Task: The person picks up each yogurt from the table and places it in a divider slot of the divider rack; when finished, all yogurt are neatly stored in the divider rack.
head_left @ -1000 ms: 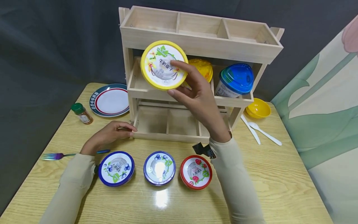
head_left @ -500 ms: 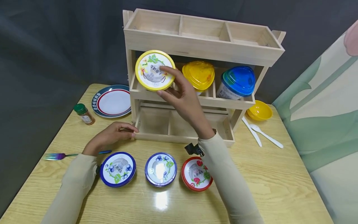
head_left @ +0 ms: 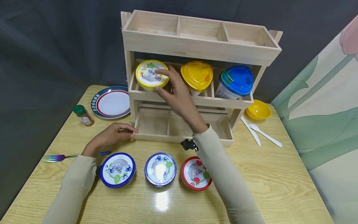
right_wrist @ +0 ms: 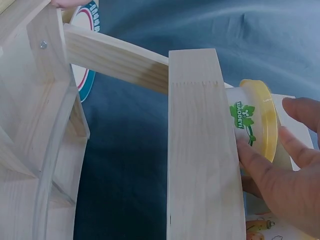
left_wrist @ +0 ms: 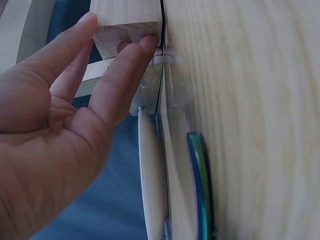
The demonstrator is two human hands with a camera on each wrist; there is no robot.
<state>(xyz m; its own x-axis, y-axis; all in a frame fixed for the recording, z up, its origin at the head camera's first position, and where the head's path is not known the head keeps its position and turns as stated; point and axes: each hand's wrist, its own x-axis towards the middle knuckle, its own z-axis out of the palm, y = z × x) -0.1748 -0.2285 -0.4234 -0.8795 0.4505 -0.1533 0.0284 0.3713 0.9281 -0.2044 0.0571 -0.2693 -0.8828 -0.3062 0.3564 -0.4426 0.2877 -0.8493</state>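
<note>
My right hand (head_left: 179, 96) holds a round tub with a yellow lid (head_left: 152, 74) between thumb and fingers. It sits in the left compartment of the wooden rack's (head_left: 201, 46) middle shelf, its lid tilted slightly forward. In the right wrist view, fingers surround the lid's yellow rim (right_wrist: 267, 120). My left hand (head_left: 110, 137) rests its fingertips at the left front corner of the rack's bottom tray (left_wrist: 127, 32), with extended fingers in the left wrist view. Two blue-rimmed tubs, the left one (head_left: 117, 169) and the middle one (head_left: 160, 169), and a red-rimmed tub (head_left: 196, 174) stand in front.
Beside the held tub, the middle shelf carries a yellow-lidded container (head_left: 197, 75) and a blue-lidded one (head_left: 236, 81). To the left are a plate (head_left: 113, 102), a spice jar (head_left: 83, 115) and a fork (head_left: 57, 158). A yellow bowl (head_left: 258, 110), white knife (head_left: 251, 132) and spoon (head_left: 265, 134) lie right.
My right hand has lowered the yellow-lidded tub from in front of the rack into the middle shelf's left compartment. My left hand has stayed at the tray corner.
</note>
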